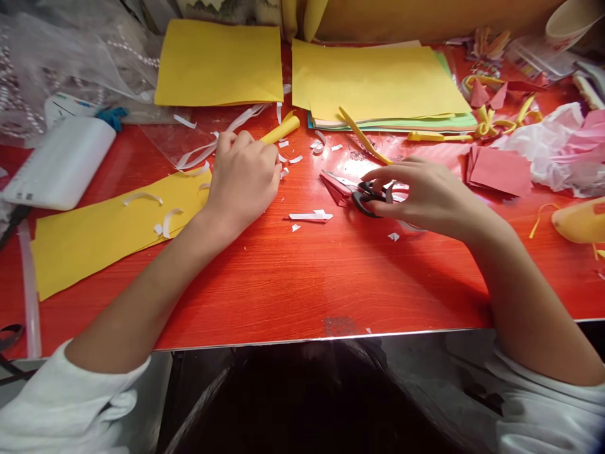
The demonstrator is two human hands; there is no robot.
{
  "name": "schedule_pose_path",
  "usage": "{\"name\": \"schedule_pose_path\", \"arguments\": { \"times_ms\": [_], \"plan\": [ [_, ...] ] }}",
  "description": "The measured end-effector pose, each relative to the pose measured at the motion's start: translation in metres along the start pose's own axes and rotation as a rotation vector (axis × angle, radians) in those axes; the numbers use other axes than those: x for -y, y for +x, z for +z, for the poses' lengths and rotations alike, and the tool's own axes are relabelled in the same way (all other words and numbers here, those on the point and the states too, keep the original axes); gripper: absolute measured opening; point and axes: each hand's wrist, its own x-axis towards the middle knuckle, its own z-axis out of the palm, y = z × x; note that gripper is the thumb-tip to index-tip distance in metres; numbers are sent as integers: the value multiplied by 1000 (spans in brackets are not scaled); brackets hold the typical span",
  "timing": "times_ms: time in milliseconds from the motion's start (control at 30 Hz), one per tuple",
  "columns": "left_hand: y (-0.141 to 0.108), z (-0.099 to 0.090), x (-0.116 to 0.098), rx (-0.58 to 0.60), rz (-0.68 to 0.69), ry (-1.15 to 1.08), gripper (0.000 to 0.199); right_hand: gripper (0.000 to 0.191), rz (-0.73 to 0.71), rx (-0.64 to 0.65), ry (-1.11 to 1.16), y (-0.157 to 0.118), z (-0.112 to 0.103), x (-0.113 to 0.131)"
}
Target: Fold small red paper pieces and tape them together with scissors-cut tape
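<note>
My left hand (246,173) is closed, its fingers curled around a rolled piece of yellow paper (282,128) that pokes out beyond the knuckles. The fingertips are hidden under the hand. On the right, my right hand (413,189) grips the black handles of a pair of scissors (367,200) between thumb and fingers. The blades lie low over the table, pointing left, above a folded red paper piece (333,189). Between the hands lies a white-topped folded paper strip (311,217) among small white scraps (295,227).
Yellow sheets (220,63) and a stack of coloured paper (378,82) lie at the back. Long yellow strips (108,227) lie at the left near a white device (61,162). Red paper squares (500,171) and crumpled plastic (551,148) sit at the right of the red table (283,296).
</note>
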Motion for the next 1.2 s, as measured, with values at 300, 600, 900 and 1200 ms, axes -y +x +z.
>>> {"name": "schedule_pose_path", "arguments": {
  "times_ms": [300,600,900,1200],
  "plan": [
    [5,-7,-19,73,-61,-25,21,24,92,-391,953,1,-5,6],
    [0,-4,-58,367,148,-143,24,35,128,-299,1222,0,-9,20],
    [-27,35,-65,311,446,97,31,19,86,-187,1322,-8,-5,28],
    [-22,18,-76,208,394,-28,18,44,48,-206,1428,-10,-11,36]
  ]
}}
